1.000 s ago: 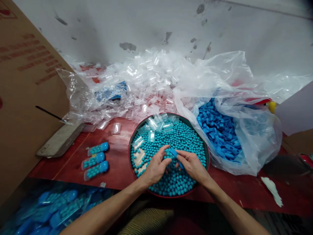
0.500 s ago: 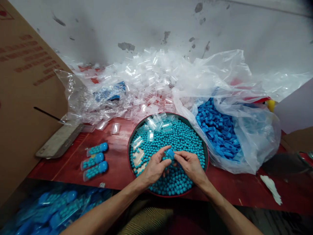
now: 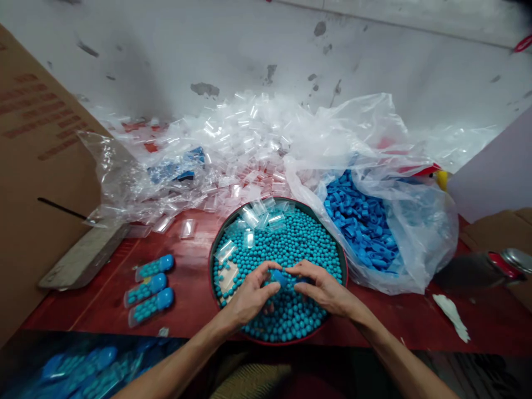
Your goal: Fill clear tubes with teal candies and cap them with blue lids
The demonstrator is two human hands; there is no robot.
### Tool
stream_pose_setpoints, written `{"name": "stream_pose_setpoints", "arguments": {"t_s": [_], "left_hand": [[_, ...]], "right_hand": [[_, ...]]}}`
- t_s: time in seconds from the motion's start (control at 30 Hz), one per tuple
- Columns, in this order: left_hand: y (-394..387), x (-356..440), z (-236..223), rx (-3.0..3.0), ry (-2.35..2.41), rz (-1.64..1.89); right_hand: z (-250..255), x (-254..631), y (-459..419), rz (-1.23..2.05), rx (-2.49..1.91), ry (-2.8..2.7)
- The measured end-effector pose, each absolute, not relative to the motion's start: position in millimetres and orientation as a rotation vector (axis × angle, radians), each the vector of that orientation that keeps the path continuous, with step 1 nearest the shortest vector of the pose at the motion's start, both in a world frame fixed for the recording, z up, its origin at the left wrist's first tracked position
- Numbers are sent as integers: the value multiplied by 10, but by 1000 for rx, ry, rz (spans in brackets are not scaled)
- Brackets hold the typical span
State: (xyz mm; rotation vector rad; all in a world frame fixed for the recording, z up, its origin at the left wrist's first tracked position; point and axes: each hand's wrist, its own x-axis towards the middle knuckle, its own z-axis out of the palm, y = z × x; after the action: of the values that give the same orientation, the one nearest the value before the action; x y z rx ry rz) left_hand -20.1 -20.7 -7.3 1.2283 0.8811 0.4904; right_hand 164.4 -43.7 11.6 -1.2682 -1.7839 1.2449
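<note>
Over a round tray (image 3: 213, 260) of teal beads (image 3: 286, 238), my left hand (image 3: 253, 293) pinches a small clear container with a blue cap (image 3: 278, 277) between thumb and fingers. Its clear body is mostly hidden by my fingers. Close on the right, my right hand (image 3: 322, 288) has thumb and forefinger bent around a small blue piece (image 3: 301, 281), blurred and partly covered. A narrow gap shows between the two hands. Several short clear tubes (image 3: 249, 239) lie on the beads at the tray's back left.
Three filled, blue-capped containers (image 3: 147, 285) lie on the red table (image 3: 187, 310) at left. Behind are heaped clear tubes (image 3: 249, 144) and a plastic bag (image 3: 424, 238) of blue plastic pieces (image 3: 361, 221). A cardboard box (image 3: 45, 166) stands left, a dark bottle (image 3: 474, 271) right.
My right hand has drawn slightly away from the blue cap, and a small blue piece shows at its fingers. My left hand keeps its hold. The camera view has shifted.
</note>
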Motion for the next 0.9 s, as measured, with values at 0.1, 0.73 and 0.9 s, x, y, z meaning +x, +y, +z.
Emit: {"name": "stream_pose_setpoints", "arguments": {"t_s": [0.1, 0.73, 0.9], "left_hand": [[-185, -217, -24, 1247, 828, 471], [-280, -64, 220, 1158, 824, 762], [-279, -117, 215, 1351, 940, 699]], "right_hand": [[92, 1617, -363, 1409, -1322, -1357], [75, 1242, -592, 513, -1438, -1992], [53, 1272, -642, 503, -1459, -2034]]}}
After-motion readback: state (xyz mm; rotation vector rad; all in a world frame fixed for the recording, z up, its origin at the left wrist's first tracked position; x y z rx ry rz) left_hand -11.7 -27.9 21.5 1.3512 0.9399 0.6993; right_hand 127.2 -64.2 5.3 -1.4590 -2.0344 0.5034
